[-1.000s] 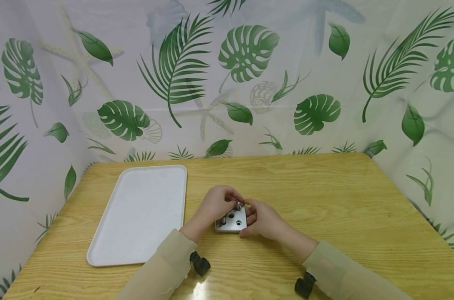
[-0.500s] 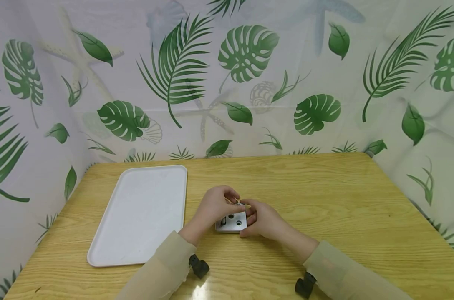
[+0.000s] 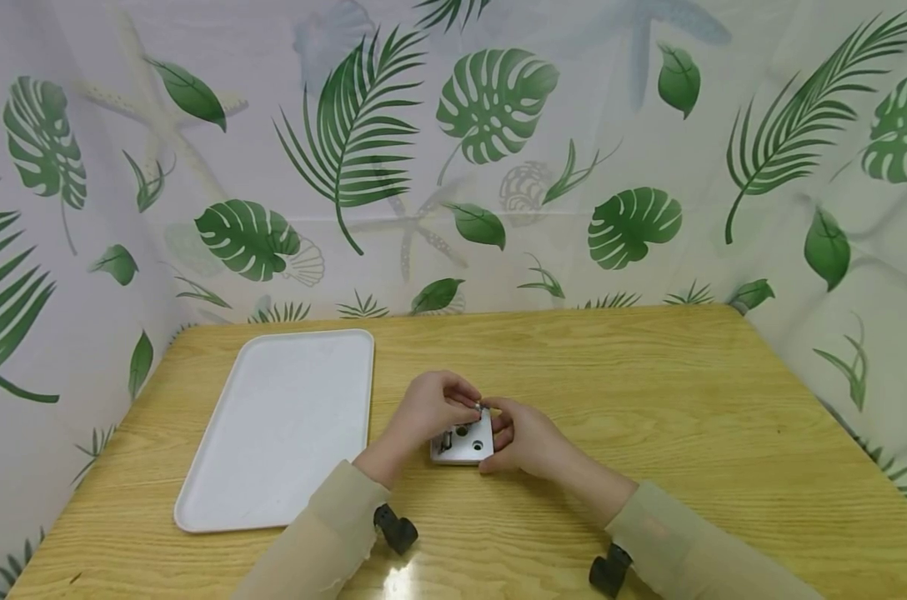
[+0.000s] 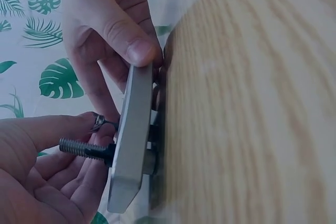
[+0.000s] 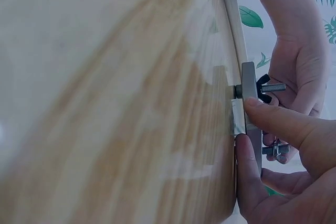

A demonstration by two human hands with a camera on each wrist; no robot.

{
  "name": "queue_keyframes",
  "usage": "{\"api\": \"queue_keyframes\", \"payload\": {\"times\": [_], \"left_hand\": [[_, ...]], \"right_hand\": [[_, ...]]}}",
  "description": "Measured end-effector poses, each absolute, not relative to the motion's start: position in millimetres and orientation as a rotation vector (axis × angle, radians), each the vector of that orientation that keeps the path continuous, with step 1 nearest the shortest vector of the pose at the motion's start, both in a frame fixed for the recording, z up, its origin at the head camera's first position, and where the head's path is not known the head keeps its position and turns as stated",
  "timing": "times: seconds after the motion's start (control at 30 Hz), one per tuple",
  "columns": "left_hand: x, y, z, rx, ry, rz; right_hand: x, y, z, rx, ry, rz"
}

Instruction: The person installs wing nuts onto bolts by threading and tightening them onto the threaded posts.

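Observation:
A silver metal plate [image 3: 463, 454] with round holes lies low over the wooden table, bolts standing up through it. My right hand [image 3: 530, 442] grips its right edge, thumb on the near side and fingers round the far corner. At that far right corner, my left hand [image 3: 433, 410] pinches a small shiny nut [image 4: 98, 123] on one bolt between thumb and fingers. Another bolt [image 4: 81, 149] stands free of the fingers, with a black wing nut [image 5: 264, 88] down against the plate. Bolt ends show beneath the plate in both wrist views. Fingers partly hide the pinched nut.
To the left on the wooden table [image 3: 648, 392] lies a white tray [image 3: 288, 425], close to my left forearm. A leaf-print cloth [image 3: 498, 167] hangs behind the table and at its sides. Each sleeve carries a black wrist camera [image 3: 397, 529].
The left thumb and fingers have shifted round the bolt top at the plate's far right corner, covering it and then partly showing it. The right hand and plate stay in place.

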State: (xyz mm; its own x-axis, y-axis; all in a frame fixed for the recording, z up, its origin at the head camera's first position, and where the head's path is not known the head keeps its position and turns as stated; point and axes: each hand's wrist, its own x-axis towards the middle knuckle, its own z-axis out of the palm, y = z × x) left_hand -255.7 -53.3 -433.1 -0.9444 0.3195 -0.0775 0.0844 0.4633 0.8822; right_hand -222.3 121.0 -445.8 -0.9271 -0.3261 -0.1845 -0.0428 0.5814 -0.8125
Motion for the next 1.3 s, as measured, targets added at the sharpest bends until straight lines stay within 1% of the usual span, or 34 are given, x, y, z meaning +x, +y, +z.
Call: {"api": "queue_keyframes", "payload": {"times": [0.47, 0.87, 1.3], "left_hand": [[-257.7, -51.9, -432.3, 0.398, 2.430, 1.470], [-255.7, -51.3, -434.6, 0.354, 2.645, 1.322], [-254.4, -48.6, -430.8, 0.455, 2.605, 1.285]], "right_hand": [[-220.4, 119.2, -444.1, -0.244, 2.525, -1.264], [-220.4, 120.3, -443.3, -0.261, 2.516, -1.264], [-221.5, 120.4, -444.9, -0.265, 2.501, -1.278]]}}
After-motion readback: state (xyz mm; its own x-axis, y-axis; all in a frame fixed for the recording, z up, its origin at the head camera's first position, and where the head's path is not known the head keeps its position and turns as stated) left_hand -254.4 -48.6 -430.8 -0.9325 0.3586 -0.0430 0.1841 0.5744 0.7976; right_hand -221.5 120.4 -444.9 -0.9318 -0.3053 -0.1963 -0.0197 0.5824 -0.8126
